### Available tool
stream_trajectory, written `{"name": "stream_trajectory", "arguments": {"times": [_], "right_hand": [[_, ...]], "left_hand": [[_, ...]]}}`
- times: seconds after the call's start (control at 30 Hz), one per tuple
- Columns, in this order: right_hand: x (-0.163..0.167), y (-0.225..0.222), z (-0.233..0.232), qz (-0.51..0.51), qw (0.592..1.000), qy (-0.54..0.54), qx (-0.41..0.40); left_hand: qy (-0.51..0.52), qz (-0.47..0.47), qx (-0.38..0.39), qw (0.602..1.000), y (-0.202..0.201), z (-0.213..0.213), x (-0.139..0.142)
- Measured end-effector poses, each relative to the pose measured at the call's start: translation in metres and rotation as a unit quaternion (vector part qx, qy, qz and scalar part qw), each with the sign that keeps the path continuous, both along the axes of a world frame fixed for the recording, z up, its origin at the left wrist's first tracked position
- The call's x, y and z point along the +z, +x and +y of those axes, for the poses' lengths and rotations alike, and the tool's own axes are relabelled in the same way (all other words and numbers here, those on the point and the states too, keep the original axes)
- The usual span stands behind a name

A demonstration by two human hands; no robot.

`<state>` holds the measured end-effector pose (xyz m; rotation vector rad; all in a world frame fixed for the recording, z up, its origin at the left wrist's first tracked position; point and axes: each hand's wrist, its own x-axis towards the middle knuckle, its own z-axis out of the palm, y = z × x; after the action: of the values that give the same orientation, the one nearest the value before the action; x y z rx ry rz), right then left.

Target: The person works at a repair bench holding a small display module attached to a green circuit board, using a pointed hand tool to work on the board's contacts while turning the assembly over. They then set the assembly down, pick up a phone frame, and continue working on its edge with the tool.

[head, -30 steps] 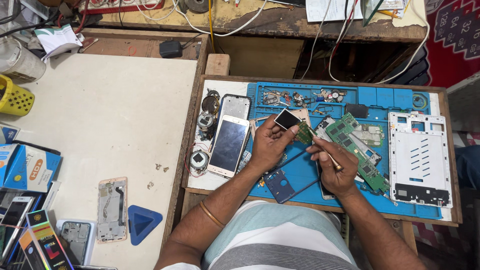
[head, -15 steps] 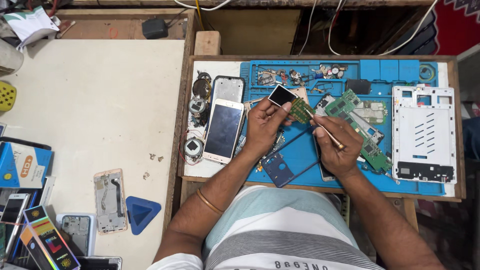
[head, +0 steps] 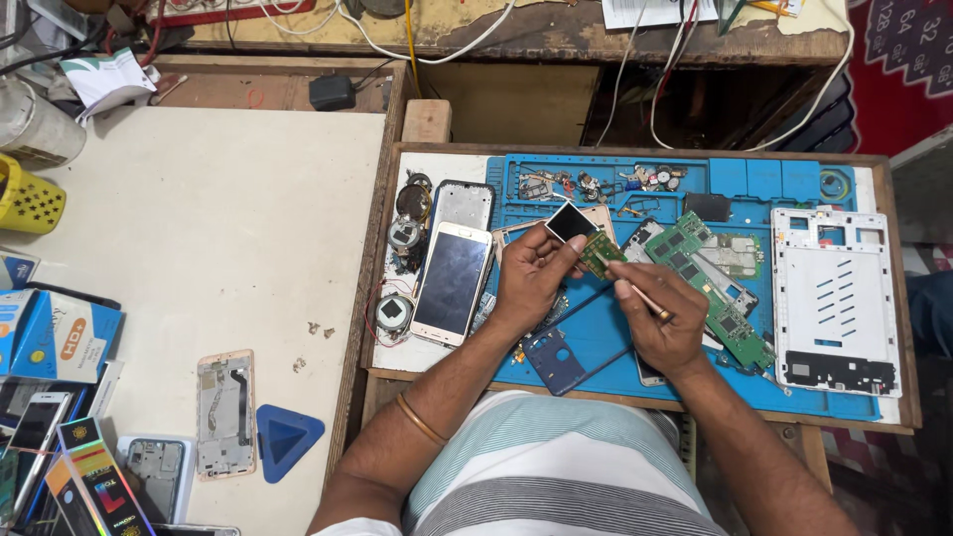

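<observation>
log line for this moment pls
left hand: holds small green board | right hand: thin tool tip at board | surface: blue mat

This is looking like a small phone-repair workshop. A blue repair mat (head: 774, 382) is covering a wooden tray-topped bench (head: 898, 298); its compartments at twelve o'clock are holding loose screws and small parts (head: 596, 184). A green circuit board (head: 710, 288) is lying at three o'clock of the mat's middle, and a white phone frame (head: 834, 303) is sitting farther out the same way. A white smartphone (head: 452, 283) and a stripped phone back (head: 464, 206) are resting at nine o'clock. On the pale table (head: 199, 218) alongside, a gutted phone shell (head: 225, 412), a blue triangular pry pick (head: 286, 440) and boxed accessories (head: 60, 337) are lying about. Cables (head: 437, 45) are trailing across the worn shelf at twelve o'clock.
</observation>
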<state>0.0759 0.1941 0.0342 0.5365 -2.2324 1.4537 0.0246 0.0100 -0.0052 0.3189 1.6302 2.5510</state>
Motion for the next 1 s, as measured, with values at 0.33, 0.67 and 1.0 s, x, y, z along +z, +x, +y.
{"name": "stream_trajectory", "arguments": {"times": [0.33,0.67,1.0], "right_hand": [[-0.007,-0.002,0.003,0.000,1.000,0.001,-0.004],[-0.018,-0.004,0.005,0.013,0.999,0.004,0.031],[-0.020,-0.005,0.005,0.012,0.999,0.006,0.035]], "left_hand": [[-0.029,-0.006,0.011,1.000,-0.001,0.001,-0.002],[-0.036,0.005,0.008,0.999,-0.003,0.000,-0.006],[-0.026,-0.009,0.017,0.999,-0.002,0.000,-0.005]]}}
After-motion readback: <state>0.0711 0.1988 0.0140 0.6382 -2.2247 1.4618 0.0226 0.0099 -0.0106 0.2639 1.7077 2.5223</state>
